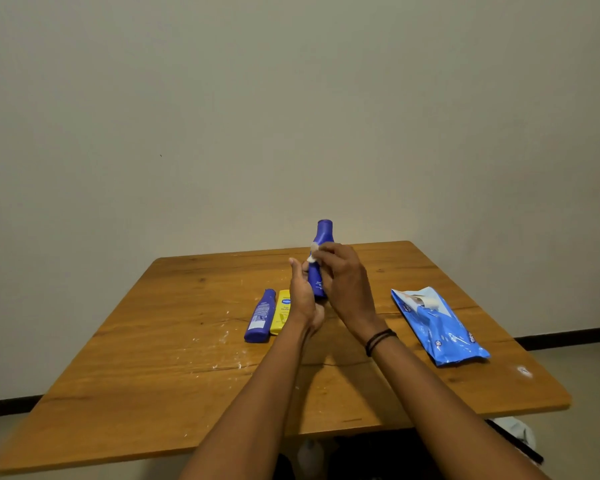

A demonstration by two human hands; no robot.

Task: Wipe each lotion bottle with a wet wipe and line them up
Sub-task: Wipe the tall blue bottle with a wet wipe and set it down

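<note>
One blue bottle (324, 233), upright: left hand (303, 296) holds its lower half, right hand (343, 282) pinches a wipe (313, 252) against it.

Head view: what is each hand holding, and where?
Left hand holds the upright bottle by its lower body; right hand presses a wipe against its neck.

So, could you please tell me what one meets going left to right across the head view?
In order: lying blue bottle → yellow bottle → held blue bottle → wipes pack.

bottles (261, 317) left, wipe pack (440, 327) right — on table (153, 358)
</note>
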